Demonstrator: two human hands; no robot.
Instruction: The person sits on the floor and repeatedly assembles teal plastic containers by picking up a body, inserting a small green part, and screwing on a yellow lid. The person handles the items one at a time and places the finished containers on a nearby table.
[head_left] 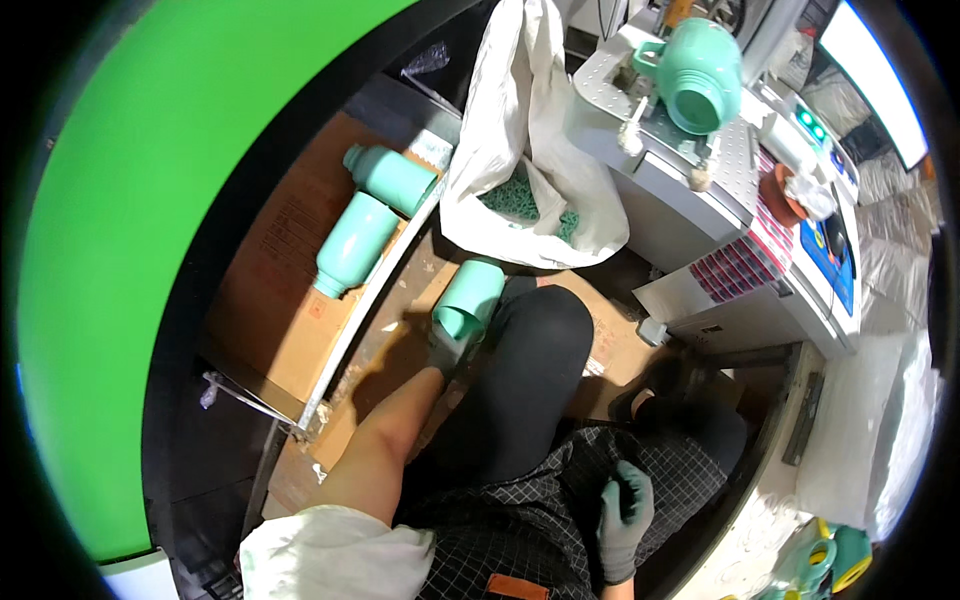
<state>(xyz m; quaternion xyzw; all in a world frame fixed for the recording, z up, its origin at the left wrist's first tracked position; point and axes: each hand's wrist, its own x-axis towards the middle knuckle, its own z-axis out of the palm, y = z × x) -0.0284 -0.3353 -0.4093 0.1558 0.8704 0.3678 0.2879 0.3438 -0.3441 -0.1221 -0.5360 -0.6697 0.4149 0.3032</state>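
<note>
My left hand (447,349), in a grey glove, grips the near end of a mint-green plastic bottle shell (475,290) beside my knee; most of its fingers are hidden by the shell. On my checked apron lies my right hand (626,515), also gloved, its fingers loosely bent with a gap between thumb and fingers and nothing visible in them. Two similar shells, one nearer (357,243) and one farther (392,179), lie on brown cardboard to the left. A mint-green jug with a handle (700,75) sits tilted on the perforated machine top at the upper right.
A white sack (590,225) holding green scraps stands open ahead, against the grey machine (660,200). The metal-edged cardboard shelf (265,285) and a large green panel (190,130) flank my left. A brown cup (780,195) is right of the machine; more green pieces (810,560) lie lower right.
</note>
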